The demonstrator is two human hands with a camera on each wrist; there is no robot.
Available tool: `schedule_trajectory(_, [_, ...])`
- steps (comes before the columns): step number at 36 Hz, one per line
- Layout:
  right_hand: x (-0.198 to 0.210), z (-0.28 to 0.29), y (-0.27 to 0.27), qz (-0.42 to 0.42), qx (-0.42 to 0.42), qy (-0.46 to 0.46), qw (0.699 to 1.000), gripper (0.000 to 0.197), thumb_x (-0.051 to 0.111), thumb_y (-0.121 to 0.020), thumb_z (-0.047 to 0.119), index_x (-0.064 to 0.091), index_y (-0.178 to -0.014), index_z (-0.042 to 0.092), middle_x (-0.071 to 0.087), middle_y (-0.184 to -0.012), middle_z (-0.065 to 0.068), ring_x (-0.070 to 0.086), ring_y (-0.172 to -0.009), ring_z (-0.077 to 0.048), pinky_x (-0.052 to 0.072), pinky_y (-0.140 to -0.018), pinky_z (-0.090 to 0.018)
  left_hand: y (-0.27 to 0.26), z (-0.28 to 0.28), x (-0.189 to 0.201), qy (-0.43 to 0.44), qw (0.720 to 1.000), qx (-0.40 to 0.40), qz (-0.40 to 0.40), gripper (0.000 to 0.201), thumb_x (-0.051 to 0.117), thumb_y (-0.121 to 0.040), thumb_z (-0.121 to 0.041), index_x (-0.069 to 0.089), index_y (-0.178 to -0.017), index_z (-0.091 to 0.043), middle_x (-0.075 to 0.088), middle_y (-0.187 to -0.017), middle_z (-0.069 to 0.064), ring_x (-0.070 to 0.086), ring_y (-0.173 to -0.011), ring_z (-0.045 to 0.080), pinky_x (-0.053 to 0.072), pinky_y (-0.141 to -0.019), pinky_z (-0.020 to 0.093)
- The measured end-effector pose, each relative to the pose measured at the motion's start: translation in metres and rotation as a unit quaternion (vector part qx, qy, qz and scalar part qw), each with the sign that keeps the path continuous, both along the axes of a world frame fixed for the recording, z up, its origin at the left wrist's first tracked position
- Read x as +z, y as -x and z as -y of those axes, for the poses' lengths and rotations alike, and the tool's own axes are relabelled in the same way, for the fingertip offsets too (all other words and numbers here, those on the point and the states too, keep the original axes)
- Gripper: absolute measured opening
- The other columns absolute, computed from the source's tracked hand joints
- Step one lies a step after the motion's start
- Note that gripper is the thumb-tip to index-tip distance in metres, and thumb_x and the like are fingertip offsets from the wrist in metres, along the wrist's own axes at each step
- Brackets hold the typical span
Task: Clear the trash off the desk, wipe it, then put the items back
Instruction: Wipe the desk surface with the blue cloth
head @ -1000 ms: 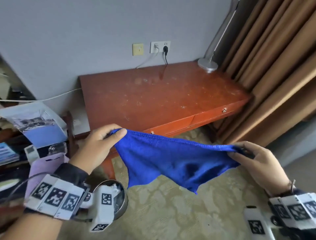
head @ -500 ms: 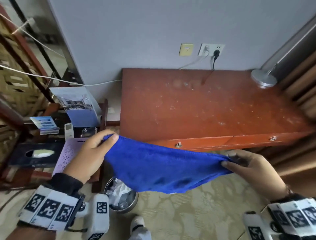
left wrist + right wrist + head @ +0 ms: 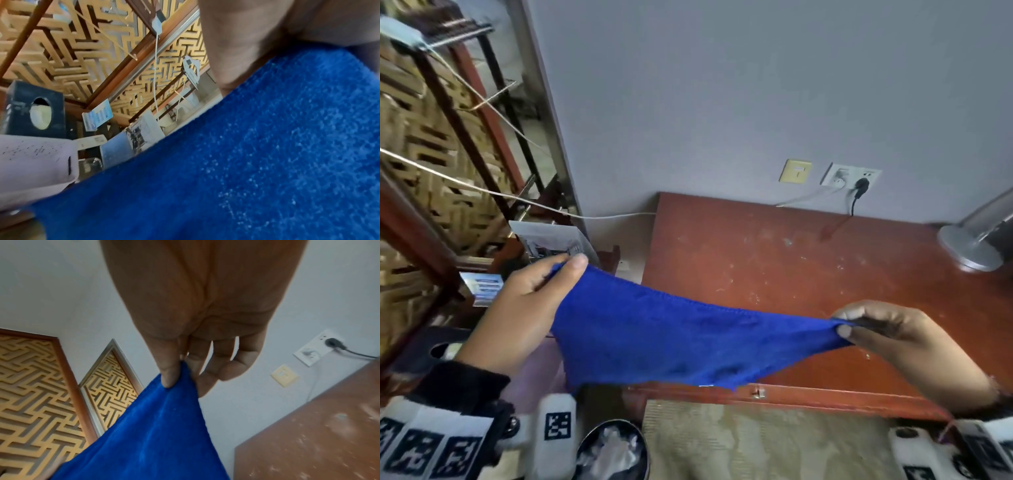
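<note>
Red-brown tabotop stand-in no: Tabletop [image 3: 825, 274], red-brown, speckled with pale spots, against grey wall. Blue cloth [image 3: 671, 335] stretched in the air over its front-left edge, sagging between the hands. Left hand [image 3: 524, 305] pinches one corner; right hand [image 3: 893, 335] pinches the opposite one. Lamp base [image 3: 969, 246] at far right; trash bin [image 3: 613, 452] on the floor below.

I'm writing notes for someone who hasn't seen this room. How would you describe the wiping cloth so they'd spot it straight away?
Find the reddish-brown desk against the grey wall. Stretched in the air over its front left corner is the blue cloth, the left hand pinching one corner and the right hand the other. It is the only bright blue, fuzzy, soft thing here.
</note>
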State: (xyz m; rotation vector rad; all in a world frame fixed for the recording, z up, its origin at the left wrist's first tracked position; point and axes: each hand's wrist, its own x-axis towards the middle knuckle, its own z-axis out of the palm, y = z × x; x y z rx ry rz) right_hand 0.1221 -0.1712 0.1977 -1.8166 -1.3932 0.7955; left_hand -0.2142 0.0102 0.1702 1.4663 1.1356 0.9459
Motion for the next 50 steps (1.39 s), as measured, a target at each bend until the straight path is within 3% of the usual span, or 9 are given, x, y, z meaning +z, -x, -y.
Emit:
schedule_trajectory(16, [0.038,-0.123,-0.141,-0.04,0.088,-0.13,0.987,0.021,0.051,-0.087,0.018,0.071,-0.086,0.025,0.069,-0.077,0.006,0.06,-0.069,-0.001,0.043,-0.065,-0.009,-0.12,-0.053,0.042,-0.04,0.989,0.141,-0.028,0.027,0.043,-0.098,-0.041,0.065,-0.088,-0.029,0.072,-0.09,0.003,0.067,-0.088,0.016,0.048,-0.087,0.039])
schedule_trajectory(20, [0.045,-0.148,-0.159,-0.047,0.099,-0.146,0.983,0.021,0.048,-0.089,0.02,0.069,-0.088,0.023,0.066,-0.077,0.003,0.058,-0.068,-0.006,0.045,-0.063,-0.012,-0.135,-0.062,0.051,-0.047,0.988,0.15,-0.011,0.027,0.043,-0.099,-0.033,0.064,-0.086,-0.023,0.069,-0.07,-0.011,0.062,-0.065,-0.001,0.044,-0.067,0.025])
schedule_trajectory(28, [0.046,-0.19,-0.159,-0.029,0.075,-0.157,0.984,0.029,0.044,-0.083,0.042,0.063,-0.096,0.025,0.059,-0.076,-0.002,0.052,-0.071,-0.031,0.044,-0.062,-0.036,-0.122,-0.1,0.064,-0.048,0.997,0.061,-0.028,0.044,0.054,-0.086,-0.056,0.065,-0.083,-0.014,0.061,-0.069,0.01,0.055,-0.061,0.011,0.044,-0.053,0.015])
schedule_trajectory(32, [0.054,-0.214,-0.154,-0.029,0.075,-0.166,0.983,0.026,0.046,-0.085,0.035,0.064,-0.097,0.021,0.058,-0.075,-0.006,0.052,-0.065,-0.026,0.043,-0.056,-0.035,-0.111,-0.136,0.072,-0.059,0.996,0.05,-0.038,0.047,0.051,-0.086,-0.063,0.067,-0.086,-0.019,0.061,-0.08,0.026,0.057,-0.065,0.024,0.044,-0.066,0.035])
schedule_trajectory(37, [0.065,-0.262,-0.155,-0.074,0.055,-0.167,0.982,0.023,0.048,-0.088,0.03,0.065,-0.093,0.015,0.056,-0.076,-0.018,0.049,-0.065,-0.022,0.042,-0.063,-0.027,-0.113,-0.194,0.077,-0.029,0.997,0.014,0.066,0.06,0.071,-0.047,-0.078,0.072,-0.079,-0.028,0.071,-0.079,0.002,0.067,-0.072,0.01,0.047,-0.073,0.035])
schedule_trajectory(40, [0.065,-0.301,-0.159,-0.038,0.032,-0.179,0.983,0.022,0.046,-0.096,0.011,0.065,-0.086,0.011,0.047,-0.056,0.001,0.04,-0.054,-0.011,0.037,-0.054,-0.016,-0.123,-0.236,0.074,-0.038,0.997,-0.012,0.067,0.038,0.064,-0.078,-0.06,0.072,-0.081,-0.023,0.069,-0.085,0.01,0.065,-0.081,0.019,0.05,-0.087,0.038])
schedule_trajectory(43, [0.065,-0.343,-0.168,0.007,0.001,-0.188,0.982,0.023,0.046,-0.097,0.006,0.066,-0.088,0.012,0.048,-0.055,0.0,0.041,-0.049,-0.007,0.036,-0.049,-0.012,-0.135,-0.278,0.076,-0.073,0.997,-0.013,0.005,0.037,0.049,-0.092,-0.046,0.07,-0.071,-0.024,0.062,-0.066,0.013,0.059,-0.062,0.021,0.051,-0.06,0.029])
schedule_trajectory(46, [0.068,-0.377,-0.178,0.035,-0.036,-0.213,0.976,0.022,0.049,-0.096,0.007,0.067,-0.086,0.016,0.055,-0.056,0.008,0.045,-0.048,-0.004,0.037,-0.049,-0.009,-0.145,-0.318,0.083,-0.123,0.991,-0.017,-0.049,0.04,0.052,-0.09,-0.055,0.072,-0.09,-0.021,0.07,-0.084,0.016,0.065,-0.081,0.033,0.049,-0.081,0.043])
schedule_trajectory(50, [0.077,-0.402,-0.188,0.038,-0.076,-0.242,0.967,0.022,0.053,-0.095,0.014,0.068,-0.084,0.026,0.061,-0.059,0.017,0.052,-0.057,-0.003,0.041,-0.051,-0.009,-0.158,-0.355,0.093,-0.124,0.992,-0.007,-0.012,0.024,0.05,-0.097,-0.033,0.067,-0.082,-0.024,0.048,-0.05,-0.01,0.041,-0.043,0.004,0.035,-0.046,0.012])
